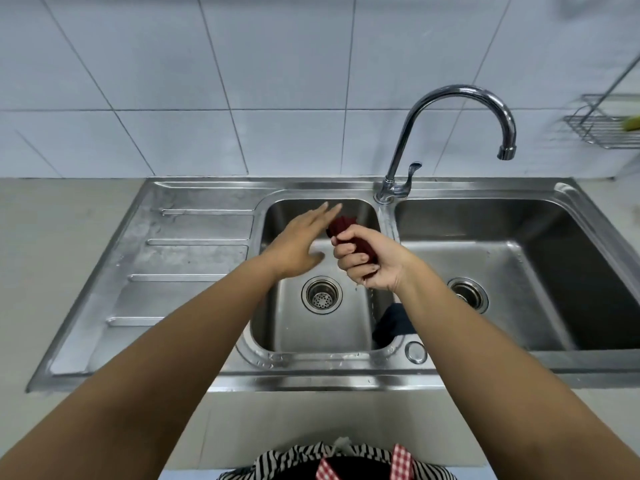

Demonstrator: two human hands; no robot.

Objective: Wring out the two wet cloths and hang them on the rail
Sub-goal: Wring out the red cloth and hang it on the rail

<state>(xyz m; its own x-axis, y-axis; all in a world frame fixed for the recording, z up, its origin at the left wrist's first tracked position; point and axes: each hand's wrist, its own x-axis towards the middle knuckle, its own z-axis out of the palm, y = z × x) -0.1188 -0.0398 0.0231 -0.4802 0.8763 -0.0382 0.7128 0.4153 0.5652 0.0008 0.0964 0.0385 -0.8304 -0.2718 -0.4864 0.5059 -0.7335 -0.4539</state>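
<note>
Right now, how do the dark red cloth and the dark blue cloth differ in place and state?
The dark red cloth is bunched tight in the right hand, held above the small left basin; the dark blue cloth lies untouched in that basin's near right corner, partly hidden by the right forearm. The left hand is flat and holds neither. Neither cloth is hung yet.
</note>
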